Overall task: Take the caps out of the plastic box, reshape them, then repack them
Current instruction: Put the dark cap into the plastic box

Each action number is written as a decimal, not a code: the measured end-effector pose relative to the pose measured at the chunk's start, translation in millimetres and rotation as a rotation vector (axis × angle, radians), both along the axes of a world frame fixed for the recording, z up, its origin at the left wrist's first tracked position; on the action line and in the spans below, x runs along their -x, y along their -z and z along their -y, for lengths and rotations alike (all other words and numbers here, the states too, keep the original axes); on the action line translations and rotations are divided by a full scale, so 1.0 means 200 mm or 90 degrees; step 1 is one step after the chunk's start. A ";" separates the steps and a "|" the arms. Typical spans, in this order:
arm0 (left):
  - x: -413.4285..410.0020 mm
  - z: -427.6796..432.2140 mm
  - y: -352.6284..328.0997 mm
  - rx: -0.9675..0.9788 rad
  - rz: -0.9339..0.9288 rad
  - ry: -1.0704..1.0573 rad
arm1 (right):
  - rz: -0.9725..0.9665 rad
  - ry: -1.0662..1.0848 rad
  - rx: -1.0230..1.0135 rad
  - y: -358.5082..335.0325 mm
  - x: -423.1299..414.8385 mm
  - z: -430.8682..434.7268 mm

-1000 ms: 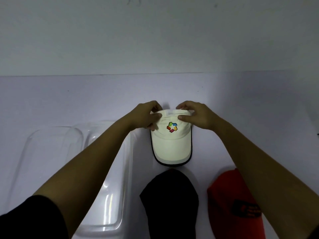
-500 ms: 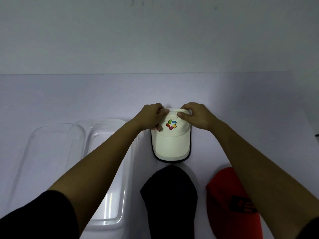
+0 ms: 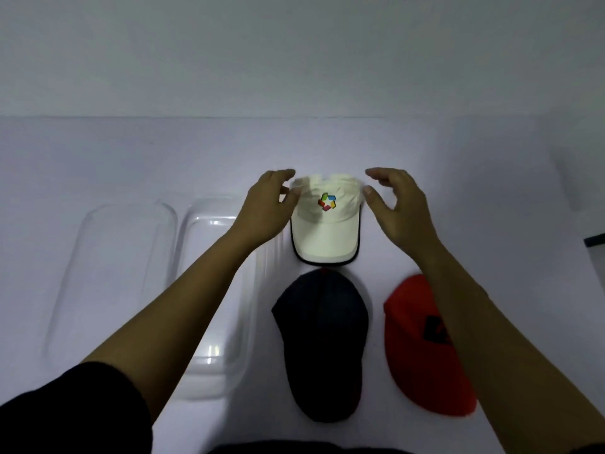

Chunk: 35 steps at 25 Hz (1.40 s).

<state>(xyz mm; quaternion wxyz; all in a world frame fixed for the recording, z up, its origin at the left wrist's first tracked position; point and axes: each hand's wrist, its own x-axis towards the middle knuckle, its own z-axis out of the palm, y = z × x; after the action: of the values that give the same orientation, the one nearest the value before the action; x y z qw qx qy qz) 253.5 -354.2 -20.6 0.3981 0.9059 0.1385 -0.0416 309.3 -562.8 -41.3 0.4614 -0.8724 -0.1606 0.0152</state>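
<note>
White cap [image 3: 324, 231] lies between loose, unclenched fingers [image 3: 278, 175] of left hand [image 3: 262, 213] and right hand [image 3: 401, 211], gripped by neither.

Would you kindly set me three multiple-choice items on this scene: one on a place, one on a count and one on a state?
1. Where does the dark cap lie?
A. On the table, nearer the person than the white cap, left of the red cap.
B. Stacked on the red cap.
C. Far beyond the white cap.

2. How many caps lie out?
A. Two.
B. Three.
C. Five.

3. What state is the clear plastic box in?
A. Shut with a lid.
B. Open, full of caps.
C. Open, with no cap inside.

Answers:
1 A: the dark cap sits just below the white one in the head view, with the red one to its right.
2 B: one white, one dark and one red.
3 C: its clear walls show only its bare bottom.
</note>
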 end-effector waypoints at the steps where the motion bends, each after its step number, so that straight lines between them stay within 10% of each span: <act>1: 0.10 0.03 -0.02 0.030 -0.020 -0.016 | -0.029 0.013 -0.030 -0.02 0.11 0.02; 12: 0.66 0.25 0.17 0.396 -0.344 -0.091 | -0.480 -0.046 -0.009 0.15 0.61 0.00; 17: 0.64 0.20 0.15 0.411 -0.345 -0.005 | -0.589 -0.077 -0.198 0.14 0.60 0.03; 28: 0.72 -0.09 -0.24 0.466 -0.118 0.085 | -0.336 0.084 -0.318 -0.26 0.73 -0.06; 35: 0.73 -0.68 -0.40 0.347 -0.042 0.002 | -0.423 -0.011 -0.008 0.01 1.11 -0.50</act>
<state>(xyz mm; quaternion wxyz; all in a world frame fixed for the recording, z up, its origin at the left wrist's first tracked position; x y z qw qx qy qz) 108.1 -217.7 58.6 0.6226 0.7635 0.1335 -0.1077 87.6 -462.9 -42.5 0.4936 -0.8156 -0.0091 0.3018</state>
